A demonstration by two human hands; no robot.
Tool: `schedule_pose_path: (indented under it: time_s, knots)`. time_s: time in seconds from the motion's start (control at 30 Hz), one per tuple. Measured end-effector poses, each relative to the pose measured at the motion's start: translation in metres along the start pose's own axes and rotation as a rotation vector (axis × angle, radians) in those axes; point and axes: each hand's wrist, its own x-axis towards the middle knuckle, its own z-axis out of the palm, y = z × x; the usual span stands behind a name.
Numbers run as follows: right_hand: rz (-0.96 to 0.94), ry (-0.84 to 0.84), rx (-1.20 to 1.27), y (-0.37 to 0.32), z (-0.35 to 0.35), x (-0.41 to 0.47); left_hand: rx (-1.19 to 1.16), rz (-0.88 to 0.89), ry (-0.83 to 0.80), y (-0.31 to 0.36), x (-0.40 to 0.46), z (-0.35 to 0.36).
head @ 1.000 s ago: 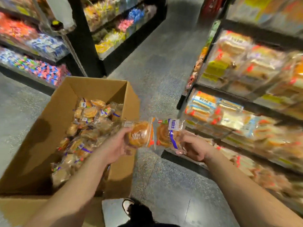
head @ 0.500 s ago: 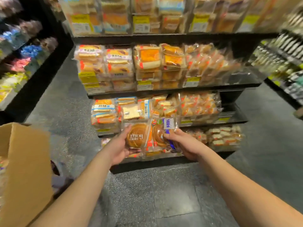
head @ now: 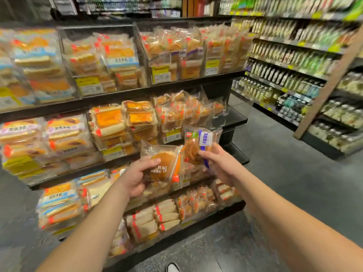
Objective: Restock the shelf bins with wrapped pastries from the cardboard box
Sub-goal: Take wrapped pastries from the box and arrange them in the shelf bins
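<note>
My left hand [head: 135, 176] grips a clear-wrapped round brown pastry with an orange stripe [head: 164, 165]. My right hand [head: 220, 163] pinches a second wrapped pastry with a blue-and-white label [head: 198, 144], held a little higher. Both packets hover in front of the black shelf unit [head: 237, 119], level with its middle tiers. Clear bins of wrapped pastries [head: 182, 114] fill the shelves behind them. A clear bin at the right end of the middle tier [head: 238, 104] looks empty. The cardboard box is out of view.
A second aisle of shelves with bottles and packets [head: 284, 75] runs along the right. Grey floor [head: 284, 183] lies between the two units. A shoe tip [head: 172, 267] shows at the bottom edge. Stacked bread packs [head: 59, 138] fill the left bins.
The view has swung from the cardboard box to the pastry shelf and moved closer. Both hands have carried their packets up towards the middle tiers. The box has left the view.
</note>
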Motion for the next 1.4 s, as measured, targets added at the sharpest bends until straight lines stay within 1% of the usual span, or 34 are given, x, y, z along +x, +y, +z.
schedule_pose_path:
  time_s: [0.13, 0.23, 0.37, 0.53, 0.67, 0.7, 0.8, 0.87, 1.0, 1.07, 1.13, 1.23, 1.3, 1.4]
  knots:
    - [-0.041, -0.005, 0.020, -0.017, -0.019, 0.048, -0.020, -0.002, -0.105, 0.018, 0.053, 0.011]
    - [-0.070, 0.012, 0.037, -0.031, -0.031, 0.086, 0.029, -0.028, -0.177, 0.031, 0.099, 0.016]
    - [-0.081, 0.018, 0.054, -0.043, -0.035, 0.136, 0.035, -0.044, -0.211, 0.052, 0.151, 0.021]
    - [-0.046, 0.044, 0.125, -0.053, -0.049, 0.182, 0.079, -0.040, -0.228, 0.076, 0.208, 0.024]
    - [0.004, -0.022, 0.167, -0.066, -0.076, 0.198, 0.139, -0.044, -0.203, 0.087, 0.239, 0.037]
    - [0.019, -0.032, 0.141, -0.074, -0.085, 0.200, 0.157, -0.041, -0.198, 0.090, 0.246, 0.039]
    - [0.008, 0.064, -0.057, -0.102, -0.123, 0.214, 0.275, -0.027, -0.272, 0.100, 0.270, 0.042]
    - [-0.049, 0.098, -0.336, -0.130, -0.144, 0.224, 0.404, -0.030, -0.308, 0.109, 0.286, 0.047]
    - [-0.067, -0.085, -1.153, -0.186, -0.166, 0.249, 0.682, -0.039, -0.358, 0.129, 0.309, 0.077]
    - [-0.072, -0.191, -1.402, -0.202, -0.173, 0.265, 0.835, -0.031, -0.335, 0.137, 0.322, 0.094]
    - [-0.010, -0.310, -1.519, -0.210, -0.180, 0.283, 0.957, -0.038, -0.307, 0.139, 0.340, 0.106]
    - [0.064, -0.482, -1.621, -0.216, -0.196, 0.312, 1.070, -0.071, -0.275, 0.139, 0.362, 0.122]
    - [0.047, -0.563, -1.665, -0.216, -0.209, 0.329, 1.124, -0.094, -0.259, 0.132, 0.379, 0.129]
    - [0.017, -0.669, -1.616, -0.209, -0.229, 0.351, 1.161, -0.129, -0.214, 0.126, 0.393, 0.151]
